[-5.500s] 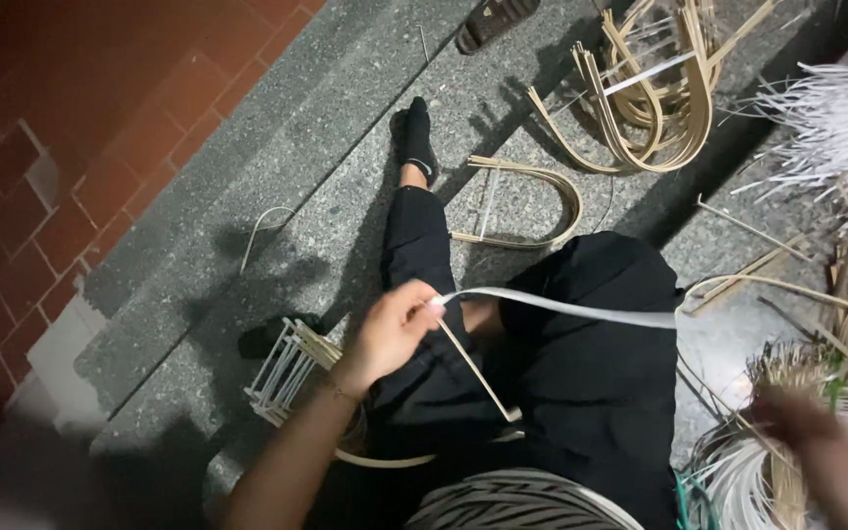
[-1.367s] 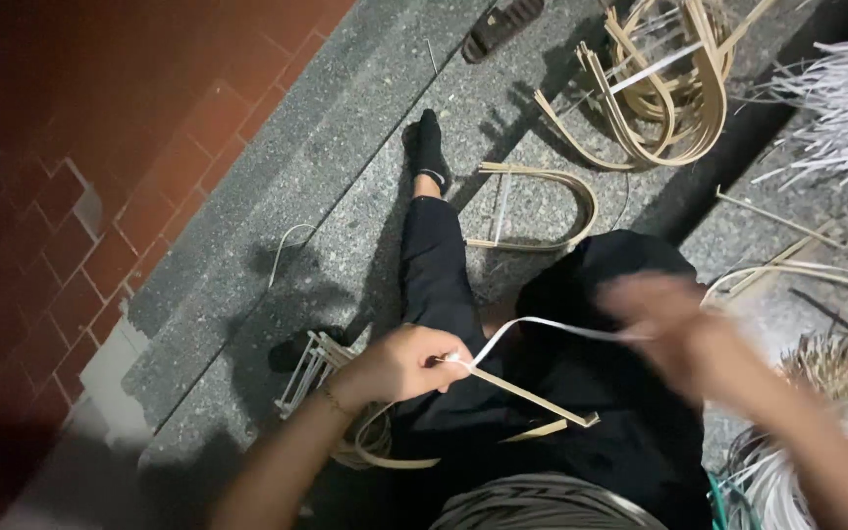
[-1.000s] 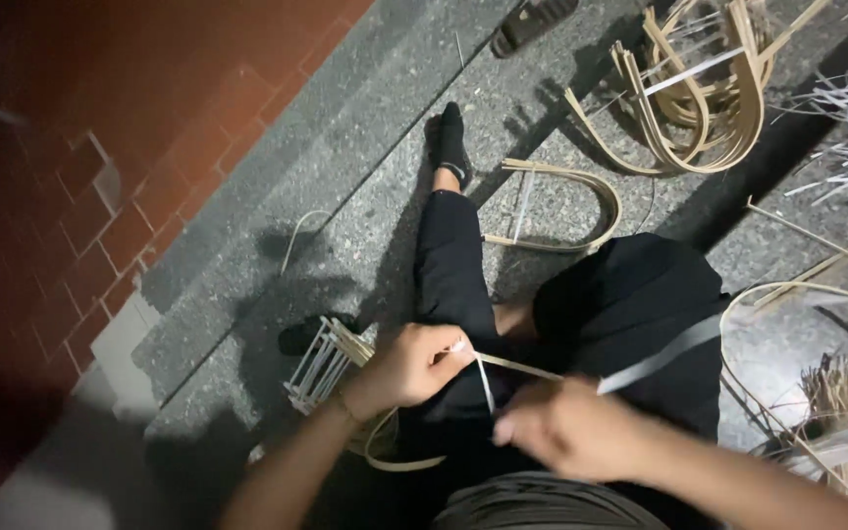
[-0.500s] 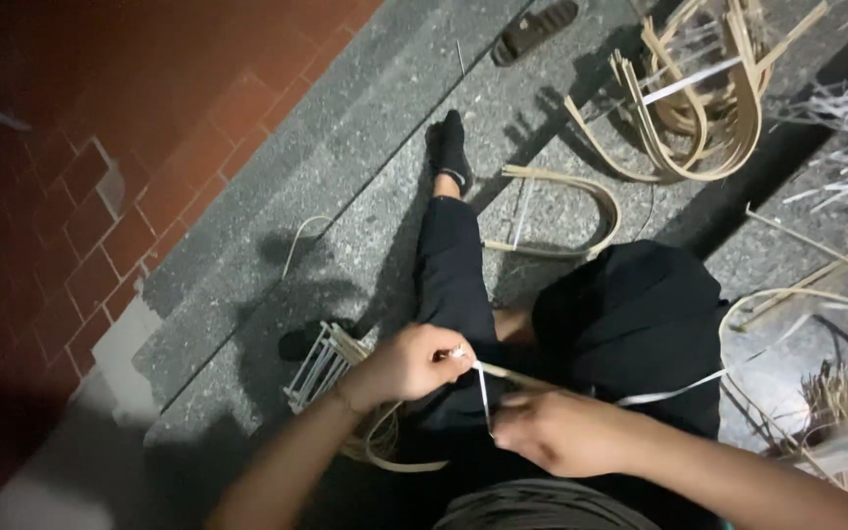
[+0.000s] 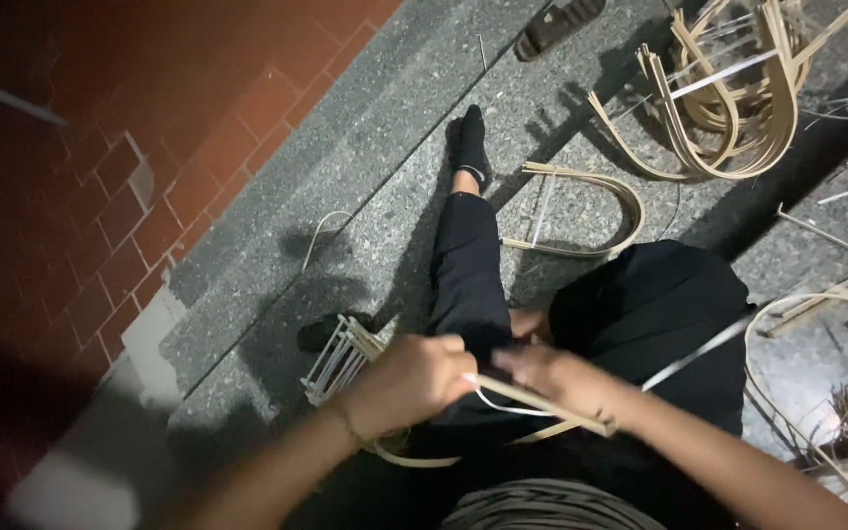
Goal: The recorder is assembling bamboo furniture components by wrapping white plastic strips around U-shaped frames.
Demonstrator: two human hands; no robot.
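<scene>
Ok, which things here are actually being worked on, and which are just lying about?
In hand:
left hand and right hand, both closed on the cane frame
white strip, running from the hands off to the right

Lying about:
bent hoop by the leg
hoop pile at top right
sandal
white slat rack beside the left hand

Pale, smooth bamboo-like strip (image 5: 542, 400), glossy white band (image 5: 684, 358), perhaps plastic, rough speckled granite floor (image 5: 365, 167), matt black trousers (image 5: 468, 275)
</scene>
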